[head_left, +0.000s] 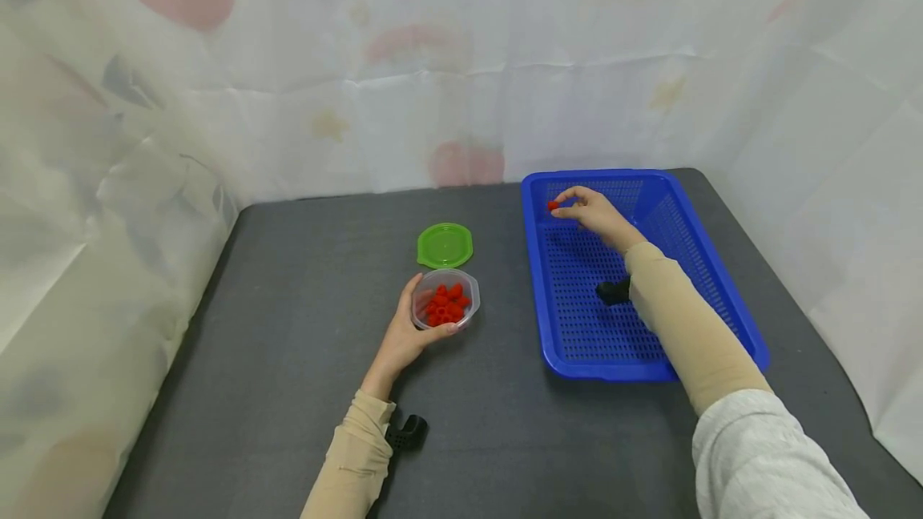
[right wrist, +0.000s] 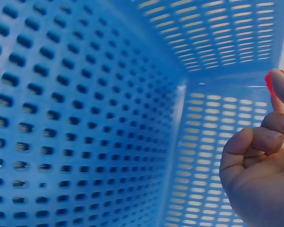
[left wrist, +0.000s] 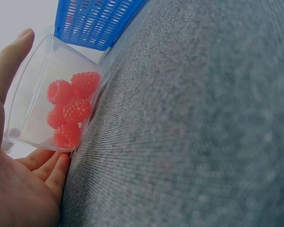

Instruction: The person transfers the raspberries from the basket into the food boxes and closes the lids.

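Red raspberry [head_left: 552, 205] is being pinched between thumb and fingertips of the right hand [head_left: 595, 213], low over the blue basket's [head_left: 652, 359] far-left corner. Left hand [head_left: 404, 335] is cupping the clear tub [head_left: 445, 299] of raspberries, fingers curled round its wall; releasing the berry low, with a gentle pinch, is probably safest against bruising or bouncing.

A right hand [right wrist: 260, 175] fills the lower right, fingers curled, pinching a small red berry [right wrist: 270, 81] at its fingertips, only a sliver of red showing. Around it rise the perforated floor and slotted walls of a blue plastic basket [right wrist: 85, 118], its inner corner just beside the hand.
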A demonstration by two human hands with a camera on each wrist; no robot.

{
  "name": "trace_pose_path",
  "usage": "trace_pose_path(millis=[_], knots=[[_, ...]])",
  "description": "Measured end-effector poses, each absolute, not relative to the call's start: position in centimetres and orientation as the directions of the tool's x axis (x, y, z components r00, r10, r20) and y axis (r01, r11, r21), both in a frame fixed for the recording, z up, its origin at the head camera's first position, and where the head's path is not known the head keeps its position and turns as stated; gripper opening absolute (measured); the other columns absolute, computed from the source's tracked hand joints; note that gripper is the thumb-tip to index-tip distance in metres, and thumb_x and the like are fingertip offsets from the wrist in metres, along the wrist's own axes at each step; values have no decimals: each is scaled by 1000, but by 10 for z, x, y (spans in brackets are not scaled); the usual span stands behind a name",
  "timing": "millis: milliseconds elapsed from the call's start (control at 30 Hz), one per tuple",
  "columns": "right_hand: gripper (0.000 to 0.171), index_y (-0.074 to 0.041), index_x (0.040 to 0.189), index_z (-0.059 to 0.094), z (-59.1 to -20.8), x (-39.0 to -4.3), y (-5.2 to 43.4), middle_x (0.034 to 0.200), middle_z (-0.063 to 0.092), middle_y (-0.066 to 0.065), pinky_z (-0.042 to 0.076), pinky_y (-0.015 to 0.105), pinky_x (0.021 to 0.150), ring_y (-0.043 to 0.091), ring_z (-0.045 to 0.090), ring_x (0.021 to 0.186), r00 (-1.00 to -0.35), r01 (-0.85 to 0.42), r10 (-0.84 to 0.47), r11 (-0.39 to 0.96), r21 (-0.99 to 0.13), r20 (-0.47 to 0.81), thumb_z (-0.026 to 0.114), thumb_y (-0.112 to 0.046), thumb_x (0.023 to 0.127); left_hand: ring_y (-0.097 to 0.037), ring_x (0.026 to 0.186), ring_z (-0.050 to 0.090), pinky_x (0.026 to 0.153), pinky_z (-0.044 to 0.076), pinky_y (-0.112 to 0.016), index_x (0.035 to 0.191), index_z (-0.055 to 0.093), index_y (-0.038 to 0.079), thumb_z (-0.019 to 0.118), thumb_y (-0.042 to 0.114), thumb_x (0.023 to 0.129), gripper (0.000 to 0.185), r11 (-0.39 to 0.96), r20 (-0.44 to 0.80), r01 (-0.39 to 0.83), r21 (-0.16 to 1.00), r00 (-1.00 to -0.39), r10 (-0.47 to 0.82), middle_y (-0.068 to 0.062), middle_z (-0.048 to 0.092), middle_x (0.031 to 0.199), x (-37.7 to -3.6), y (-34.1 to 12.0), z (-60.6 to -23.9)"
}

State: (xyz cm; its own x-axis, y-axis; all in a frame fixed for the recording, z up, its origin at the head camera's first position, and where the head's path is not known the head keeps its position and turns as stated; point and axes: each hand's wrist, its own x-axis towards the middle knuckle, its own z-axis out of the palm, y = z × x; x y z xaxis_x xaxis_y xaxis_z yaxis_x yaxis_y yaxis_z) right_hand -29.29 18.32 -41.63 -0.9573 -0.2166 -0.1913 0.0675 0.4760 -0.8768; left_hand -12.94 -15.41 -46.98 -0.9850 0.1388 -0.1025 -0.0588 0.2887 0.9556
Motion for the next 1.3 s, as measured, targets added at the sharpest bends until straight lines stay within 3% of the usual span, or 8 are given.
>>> trace_pose_path(millis=[100, 333, 600, 900, 1133, 1300], knots=[[36, -13, 118, 52, -405, -290, 182, 70, 40, -3, 35, 34, 70, 20, 36, 69, -964, 47, -215, 434, -900, -154, 63, -32, 89, -30, 135, 36, 112, 29, -49, 149, 15, 22, 80, 22, 73, 100, 293, -109, -68, 954, -986, 127, -14, 36, 146, -134, -156, -479], [35, -17, 115, 52, -378, -282, 172, 66, 35, -4, 33, 34, 68, 16, 35, 63, -966, -39, -253, 356, -934, -55, 65, -35, 87, -28, 133, 40, 110, 32, -48, 147, 17, 29, 82, 29, 70, 101, 313, -68, -29, 949, -991, 115, -9, 39, 143, -139, -160, -495], [27, -14, 114, 55, -329, -255, 143, 65, 38, -4, 30, 30, 63, 14, 33, 61, -934, -135, -355, 283, -950, 27, 64, -20, 89, -25, 134, 38, 110, 31, -47, 147, 16, 30, 82, 29, 70, 101, 301, -62, -24, 953, -991, 118, -7, 38, 144, -138, -160, -494], [24, -15, 110, 59, -322, -249, 113, 64, 40, -2, 32, 29, 56, 13, 29, 52, -812, -331, -572, 290, -898, 114, 66, -20, 87, -25, 134, 39, 110, 32, -47, 147, 17, 29, 83, 32, 69, 102, 307, -65, -30, 951, -992, 104, -7, 39, 143, -140, -160, -494], [20, -20, 107, 60, -319, -243, 90, 65, 39, 1, 35, 29, 59, 14, 31, 54, -706, -438, -705, 356, -825, 70, 65, -23, 88, -26, 135, 37, 111, 30, -48, 147, 15, 31, 81, 31, 72, 100, 315, -81, -43, 948, -990, 111, -7, 37, 145, -141, -161, -496], [18, -21, 106, 60, -324, -245, 71, 64, 41, 1, 35, 27, 58, 14, 33, 54, -634, -483, -772, 360, -798, 35, 64, -20, 89, -30, 136, 34, 112, 28, -49, 149, 13, 23, 78, 24, 75, 99, 308, -114, -68, 949, -984, 136, -13, 34, 147, -134, -156, -472]])
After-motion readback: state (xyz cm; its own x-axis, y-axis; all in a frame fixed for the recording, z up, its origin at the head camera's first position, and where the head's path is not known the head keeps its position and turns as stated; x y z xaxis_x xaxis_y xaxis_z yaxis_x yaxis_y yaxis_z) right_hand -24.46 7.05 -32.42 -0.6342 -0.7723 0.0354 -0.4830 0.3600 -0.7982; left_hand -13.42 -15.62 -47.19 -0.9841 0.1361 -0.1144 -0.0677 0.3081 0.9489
